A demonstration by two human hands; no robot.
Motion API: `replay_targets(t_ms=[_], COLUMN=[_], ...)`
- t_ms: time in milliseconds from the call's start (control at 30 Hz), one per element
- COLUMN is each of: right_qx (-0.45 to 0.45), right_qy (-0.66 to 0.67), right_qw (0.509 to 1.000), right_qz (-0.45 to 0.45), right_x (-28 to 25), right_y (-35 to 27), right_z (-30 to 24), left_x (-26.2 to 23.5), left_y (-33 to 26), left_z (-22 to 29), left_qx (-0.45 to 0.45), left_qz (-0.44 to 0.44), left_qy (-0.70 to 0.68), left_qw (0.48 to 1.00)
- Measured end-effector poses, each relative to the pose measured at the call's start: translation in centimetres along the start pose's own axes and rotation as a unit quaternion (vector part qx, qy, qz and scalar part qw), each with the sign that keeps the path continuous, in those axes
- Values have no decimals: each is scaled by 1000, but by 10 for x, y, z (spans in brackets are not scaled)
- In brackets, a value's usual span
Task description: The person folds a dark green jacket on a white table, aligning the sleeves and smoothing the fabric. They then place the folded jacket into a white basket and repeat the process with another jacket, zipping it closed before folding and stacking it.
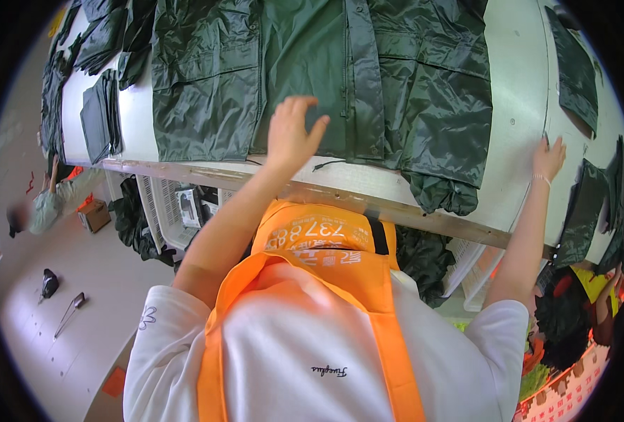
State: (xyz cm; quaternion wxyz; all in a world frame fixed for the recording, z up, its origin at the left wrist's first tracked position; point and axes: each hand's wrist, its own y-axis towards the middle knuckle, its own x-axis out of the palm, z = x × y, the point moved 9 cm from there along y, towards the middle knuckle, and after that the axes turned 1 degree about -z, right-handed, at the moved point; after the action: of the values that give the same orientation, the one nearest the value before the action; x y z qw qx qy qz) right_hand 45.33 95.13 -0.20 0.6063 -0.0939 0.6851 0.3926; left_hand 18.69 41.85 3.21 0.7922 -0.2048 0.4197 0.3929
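A dark green, shiny jacket (431, 105) lies spread on the white table with its front open. It has a zip along one front edge and a snap placket on the other. My left hand (294, 133) is over the jacket's green inner back near the hem, thumb apart from the fingers, holding nothing. Whether it touches the cloth I cannot tell. My right hand (549, 158) reaches out over the table to the right of the jacket, fingers apart and without anything in them. Folded dark green pieces (583, 200) lie just beyond it.
More folded dark green pieces (101, 116) lie at the table's left. Below the wooden table edge (326, 191) stand white plastic baskets (168, 204) with dark cloth beside them. A person (52, 204) and a cardboard box (94, 215) are at far left; another person's arm (605, 299) shows at far right.
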Motion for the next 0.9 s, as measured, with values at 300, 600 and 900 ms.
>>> replay_targets(t_ms=[300,600,900], right_qx=[44,280,458], right_qy=[90,472,623], right_qw=[991,689,591], right_qz=[-94,-474,-229], right_x=[2,-37,-64], right_y=[-32,-187,-160], right_z=[20,-120,-53], left_x=[46,55,39], left_y=[-26,-23,-39], left_z=[64,26,15], left_qx=[0,-26,-22], left_qz=[-79,-42,-73], left_qy=[42,23,47], left_qw=[996,999,996])
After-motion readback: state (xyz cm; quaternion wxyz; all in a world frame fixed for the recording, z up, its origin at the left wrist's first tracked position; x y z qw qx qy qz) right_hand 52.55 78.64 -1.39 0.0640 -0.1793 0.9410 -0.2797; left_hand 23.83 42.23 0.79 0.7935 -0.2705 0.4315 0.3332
